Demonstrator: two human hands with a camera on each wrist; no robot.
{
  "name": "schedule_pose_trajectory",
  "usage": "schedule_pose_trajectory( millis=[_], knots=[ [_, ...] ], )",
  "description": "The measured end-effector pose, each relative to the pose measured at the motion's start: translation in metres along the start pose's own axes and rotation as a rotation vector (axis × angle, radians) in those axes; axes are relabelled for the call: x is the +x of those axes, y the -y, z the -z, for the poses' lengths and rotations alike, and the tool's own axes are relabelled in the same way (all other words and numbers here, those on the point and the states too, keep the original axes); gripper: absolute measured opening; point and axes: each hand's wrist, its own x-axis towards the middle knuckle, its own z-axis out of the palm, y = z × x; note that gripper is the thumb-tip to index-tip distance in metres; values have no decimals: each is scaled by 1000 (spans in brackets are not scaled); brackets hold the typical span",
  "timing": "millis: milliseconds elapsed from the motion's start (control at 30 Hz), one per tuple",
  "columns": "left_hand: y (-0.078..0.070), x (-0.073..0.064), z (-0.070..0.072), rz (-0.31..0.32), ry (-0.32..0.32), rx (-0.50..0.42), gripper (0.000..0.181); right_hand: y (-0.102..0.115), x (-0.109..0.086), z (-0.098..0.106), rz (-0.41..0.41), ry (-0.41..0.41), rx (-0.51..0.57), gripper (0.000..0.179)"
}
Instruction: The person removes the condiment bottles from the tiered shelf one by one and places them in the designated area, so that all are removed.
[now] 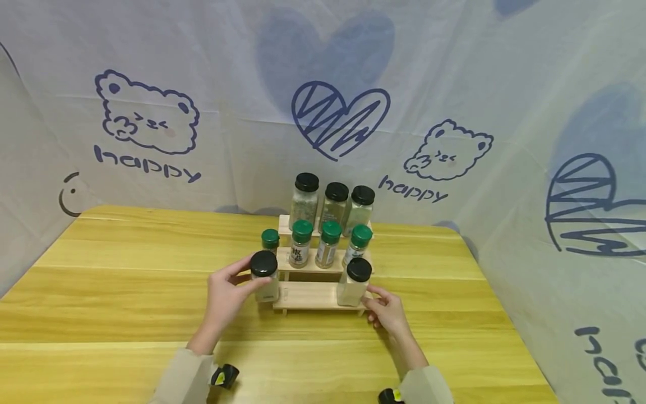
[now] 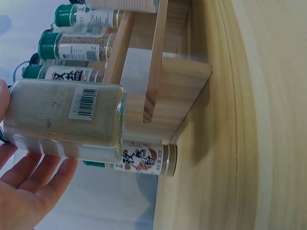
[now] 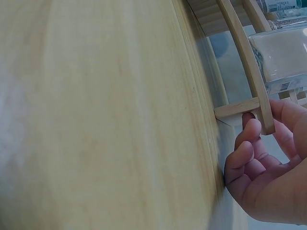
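Note:
My left hand (image 1: 227, 292) grips a square glass spice jar (image 1: 266, 289) with a black lid, thumb on one side and fingers on the other. In the left wrist view this jar (image 2: 67, 120) shows tan powder and a barcode label, held off the table beside the rack's end. The wooden three-step spice rack (image 1: 310, 295) stands in front of me. My right hand (image 1: 387, 311) pinches the right end of its lowest step, fingers (image 3: 250, 132) curled under the board edge. A second black-lidded jar (image 1: 351, 290) with pale contents stands on that step, close to my right hand.
Three green-capped bottles (image 1: 328, 247) stand on the middle step and three black-lidded jars (image 1: 334, 209) on the top one. Left of the rack, a green-capped bottle (image 1: 270, 240) stands on the wooden table (image 1: 126, 292). A printed cloth (image 1: 232, 140) hangs behind.

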Motion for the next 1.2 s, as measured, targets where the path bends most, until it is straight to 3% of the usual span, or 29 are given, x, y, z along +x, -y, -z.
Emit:
schedule_pose_trajectory(
  millis=[433, 667, 900, 1200],
  knots=[
    [8, 12, 17, 92, -36, 17, 47, 0, 0, 1, 8, 1, -2, 39],
    [18, 21, 24, 147, -1, 93, 48, 22, -16, 0, 21, 32, 5, 38],
    [32, 31, 27, 176, 16, 98, 48, 0, -1, 2, -4, 24, 21, 41],
    [44, 42, 29, 161, 36, 91, 49, 0, 0, 2, -9, 27, 15, 40]
  ],
)
